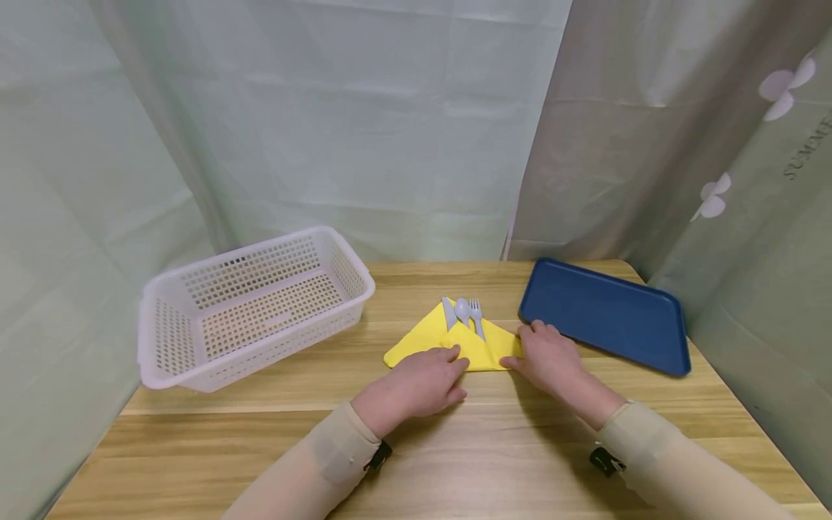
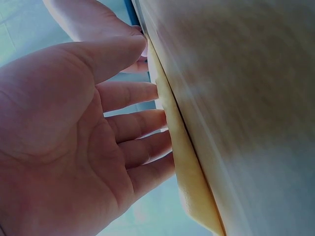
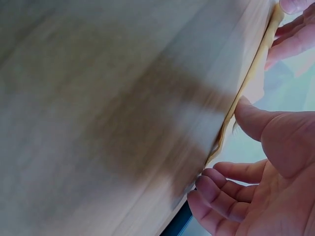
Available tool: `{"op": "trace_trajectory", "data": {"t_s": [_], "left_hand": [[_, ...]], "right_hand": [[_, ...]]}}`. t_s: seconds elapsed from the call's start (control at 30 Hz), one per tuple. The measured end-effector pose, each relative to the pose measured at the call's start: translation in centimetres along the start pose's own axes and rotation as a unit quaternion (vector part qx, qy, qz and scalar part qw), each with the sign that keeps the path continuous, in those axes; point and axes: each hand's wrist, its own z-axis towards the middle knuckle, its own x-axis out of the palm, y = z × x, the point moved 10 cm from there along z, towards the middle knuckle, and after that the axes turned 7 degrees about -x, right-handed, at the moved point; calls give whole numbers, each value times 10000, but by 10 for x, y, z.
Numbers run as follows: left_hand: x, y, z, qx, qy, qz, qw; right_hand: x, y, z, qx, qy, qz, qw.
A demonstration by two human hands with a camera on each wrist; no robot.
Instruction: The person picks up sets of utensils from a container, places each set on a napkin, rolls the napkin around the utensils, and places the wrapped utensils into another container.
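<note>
Pale curtains stand behind a wood-grained table, on which a white perforated basket sits at the person's left and a dark blue tray lies at the far right. Between them, on the table, lies the yellow napkin, its wide points spread to either side and a flap turned up over the cutlery's lower parts. The left hand rests its extended fingers on the folded front, apparently steadying it, thumb apart. The right hand is at the right corner, beside the tray, thumb touching the near edge and fingers loosely bent, with a gap between them and no clear pinch. Smallest are the knife, fork and spoon, their upper ends showing above the flap. The step in hand seems to be wrapping the cutlery; the next move probably calls for gathering that right corner and folding it inward, while the left keeps the bundle flat.
</note>
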Motion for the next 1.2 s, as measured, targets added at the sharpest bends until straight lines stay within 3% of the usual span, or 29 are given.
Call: {"op": "trace_trajectory", "data": {"t_s": [1.2], "left_hand": [[-2, 0, -2, 8, -26, 21, 10000]], "right_hand": [[6, -7, 1, 50, 403, 645, 9971]]}}
